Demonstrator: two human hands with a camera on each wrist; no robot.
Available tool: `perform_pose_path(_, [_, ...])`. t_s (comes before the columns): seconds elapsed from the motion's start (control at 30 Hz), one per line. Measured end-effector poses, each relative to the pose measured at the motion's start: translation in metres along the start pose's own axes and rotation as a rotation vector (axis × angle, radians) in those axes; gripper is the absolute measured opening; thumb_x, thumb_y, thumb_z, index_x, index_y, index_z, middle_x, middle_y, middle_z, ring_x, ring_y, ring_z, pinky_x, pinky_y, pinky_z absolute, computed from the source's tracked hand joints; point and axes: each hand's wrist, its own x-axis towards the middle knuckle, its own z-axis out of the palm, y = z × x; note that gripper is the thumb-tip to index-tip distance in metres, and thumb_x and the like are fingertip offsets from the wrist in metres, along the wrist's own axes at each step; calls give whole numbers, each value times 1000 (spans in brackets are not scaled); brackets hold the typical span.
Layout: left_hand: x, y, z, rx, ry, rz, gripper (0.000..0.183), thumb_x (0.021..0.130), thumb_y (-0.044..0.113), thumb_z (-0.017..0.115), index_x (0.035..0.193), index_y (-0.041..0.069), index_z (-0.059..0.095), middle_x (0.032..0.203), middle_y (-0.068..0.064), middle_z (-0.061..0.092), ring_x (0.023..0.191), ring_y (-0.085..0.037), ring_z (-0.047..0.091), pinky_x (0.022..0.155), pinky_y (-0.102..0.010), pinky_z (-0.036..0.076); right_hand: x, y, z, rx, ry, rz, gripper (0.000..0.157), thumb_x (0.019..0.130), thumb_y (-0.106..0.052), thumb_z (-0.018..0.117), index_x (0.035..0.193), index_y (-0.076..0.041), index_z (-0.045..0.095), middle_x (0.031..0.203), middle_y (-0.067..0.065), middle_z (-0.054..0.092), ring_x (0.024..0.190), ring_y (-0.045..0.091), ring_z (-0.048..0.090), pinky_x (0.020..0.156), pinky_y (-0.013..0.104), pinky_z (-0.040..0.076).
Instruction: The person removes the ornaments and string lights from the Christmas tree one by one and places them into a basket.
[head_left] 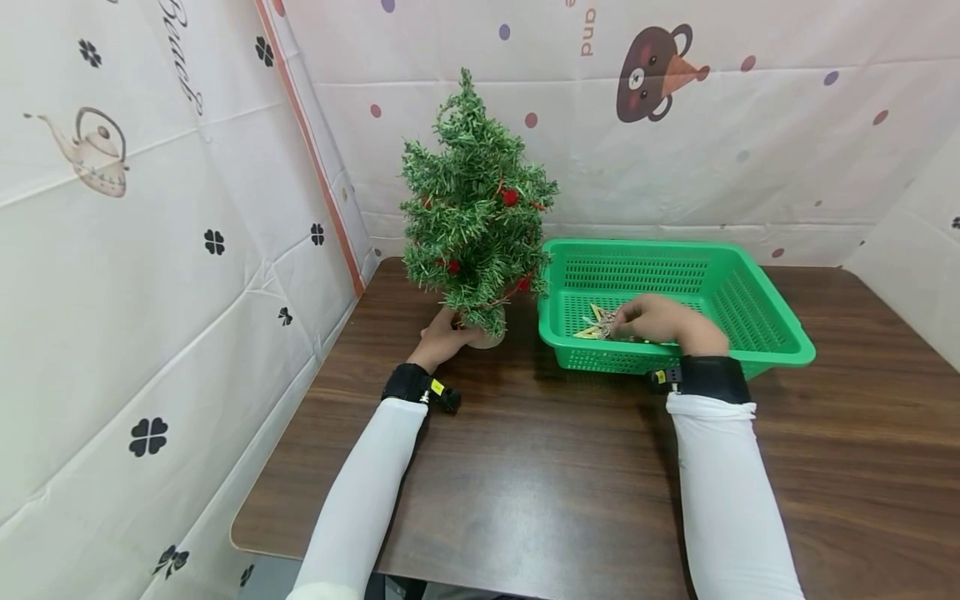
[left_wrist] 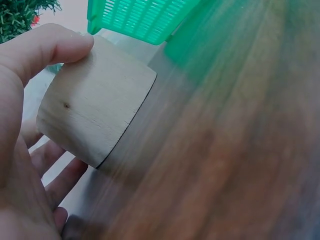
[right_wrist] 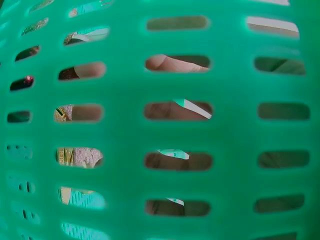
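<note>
Left hand (head_left: 444,340) curls round the wooden base (left_wrist: 97,102) of the tree (head_left: 472,200), near the table's (head_left: 555,467) far-left corner — likely to steady it. The tree's long axis runs upright, tip up. Right hand (head_left: 660,319) reaches over the near wall of the green basket (head_left: 600,360), fingers bent at a gold star (head_left: 596,331); can't tell if pinching. Star lies near basket's near-left corner, visible points toward its left and far edges — no clear long axis.
</note>
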Motion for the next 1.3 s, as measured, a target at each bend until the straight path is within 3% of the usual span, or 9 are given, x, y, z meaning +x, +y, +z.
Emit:
perform_pose_path(0.33, [1, 0, -1, 11, -12, -29, 67, 96, 34, 71, 154, 23, 41, 150, -11, 50, 146, -36, 38, 122, -64, -14, 2, -1, 2, -21, 5, -2, 23, 102, -22, 60, 109, -7, 76, 99, 7, 66, 84, 20, 53, 70, 33, 45])
perform_pose_path(0.57, [1, 1, 0, 0, 24, -32, 89, 93, 33, 75, 164, 27, 21, 151, -12, 49, 151, -36, 32, 122, -66, -15, 2, -3, 2, -16, 16, -10, 22, 102, -23, 62, 107, -8, 77, 103, 7, 69, 85, 20, 56, 70, 33, 46])
perform_pose_path(0.63, [1, 1, 1, 1, 31, -32, 90, 92, 33, 76, 164, 29, 21, 148, -11, 51, 150, -35, 34, 122, -64, -15, 1, -4, 2, -4, 19, -14, 24, 102, -22, 60, 110, -7, 77, 106, 10, 70, 85, 21, 57, 69, 34, 47])
perform_pose_path(0.83, [1, -1, 2, 18, 43, -10, 89, 91, 33, 77, 162, 34, 24, 162, -7, 38, 153, -34, 29, 121, -67, -14, -4, -6, -1, 52, 50, -15, 27, 104, -19, 56, 112, -2, 75, 108, 15, 72, 85, 24, 64, 71, 40, 52])
perform_pose_path(1.07, [1, -1, 2, 22, 52, -11, 84, 91, 35, 77, 160, 34, 29, 164, -4, 36, 154, -33, 28, 121, -68, -12, -7, -18, -5, 42, 200, -48, 29, 104, -27, 60, 107, -3, 74, 103, 16, 72, 87, 31, 66, 72, 36, 52])
perform_pose_path(1.23, [1, -1, 2, 2, 50, -4, 79, 91, 34, 77, 157, 31, 34, 162, -6, 39, 153, -34, 30, 121, -68, -14, -8, -31, -8, 38, 336, -90, 29, 104, -34, 58, 105, -9, 73, 100, 12, 71, 86, 26, 61, 72, 36, 49])
perform_pose_path(1.3, [-3, 6, 1, -7, 45, -6, 78, 91, 31, 76, 157, 29, 35, 161, -8, 40, 152, -35, 31, 120, -68, -14, -9, -37, -9, 41, 383, -111, 27, 104, -34, 59, 102, -10, 72, 98, 12, 71, 81, 24, 58, 70, 37, 47])
